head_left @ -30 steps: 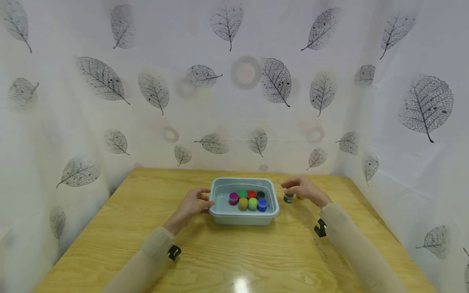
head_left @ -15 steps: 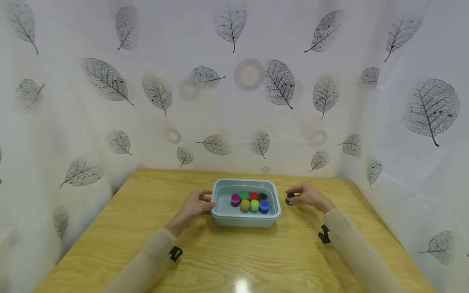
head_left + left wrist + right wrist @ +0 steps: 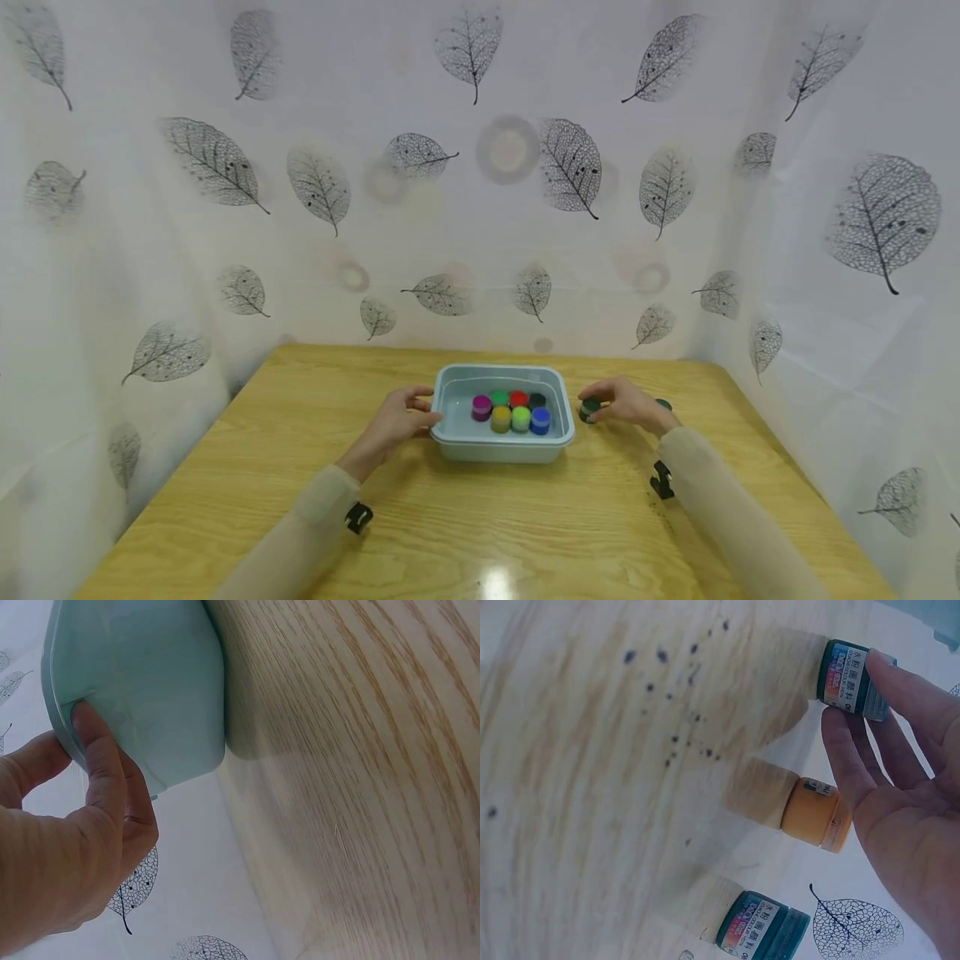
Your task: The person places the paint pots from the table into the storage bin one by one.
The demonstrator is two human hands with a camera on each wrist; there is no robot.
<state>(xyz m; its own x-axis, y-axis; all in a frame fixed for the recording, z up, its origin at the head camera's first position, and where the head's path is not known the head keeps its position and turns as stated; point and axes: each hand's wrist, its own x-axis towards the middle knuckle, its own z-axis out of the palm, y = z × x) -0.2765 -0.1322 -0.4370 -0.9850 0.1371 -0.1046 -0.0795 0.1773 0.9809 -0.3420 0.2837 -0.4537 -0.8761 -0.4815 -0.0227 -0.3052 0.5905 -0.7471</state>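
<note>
My left hand (image 3: 393, 423) pinches the left rim of a pale blue-green plastic tub (image 3: 497, 451). In the left wrist view, fingers (image 3: 99, 742) lie against the tub's outer wall under the lip. Several paint jars stand inside, among them a magenta jar (image 3: 482, 407), a blue jar (image 3: 540, 421) and a red jar (image 3: 518, 400). To the right of the tub, my right hand (image 3: 624, 402) grips a dark green paint jar (image 3: 847, 679) between thumb and fingers. Whether its base touches the table cannot be told.
An orange paint jar (image 3: 810, 813) and another green paint jar (image 3: 759, 926) stand on the wooden table (image 3: 420, 533) near my right hand. Dark specks (image 3: 694, 649) dot the wood there. A leaf-print curtain (image 3: 480, 208) surrounds the back and sides.
My right hand has come down from above the dark green jar and closed its fingers around it. Another green jar now shows beside the right wrist. The left hand stays at the rim.
</note>
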